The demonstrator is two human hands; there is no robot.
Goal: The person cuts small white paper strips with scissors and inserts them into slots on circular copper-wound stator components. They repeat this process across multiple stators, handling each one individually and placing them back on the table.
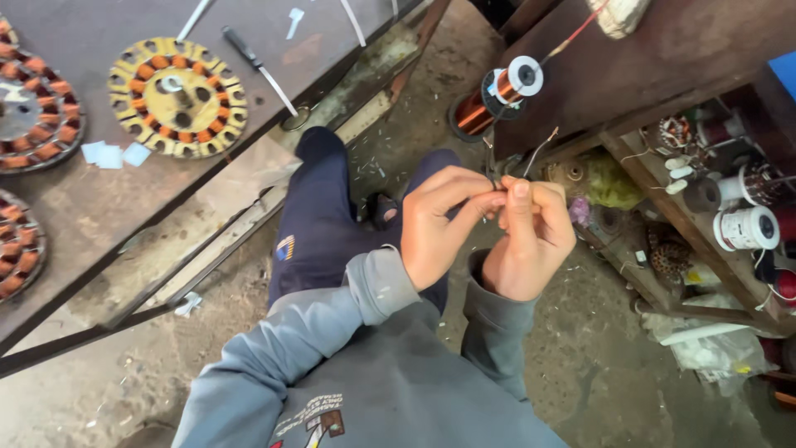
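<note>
Bench (91, 207) of dark rusty metal fills upper left of frame, carrying a round yellow stator w/ copper-wound coils (177, 96), a black-handled screwdriver (257, 66) just beside it. Left hand (439, 224) and right hand (531, 236) meet at centre frame, fingertips touching; both grips pinched together on a thin bare wire end (541, 148), which rises to the upper right. Spool of copper wire w/ white flange (497, 91) sits just above the hands.

Glossy copper wire spool (497, 90); rusty matt metal table (91, 207).
</note>
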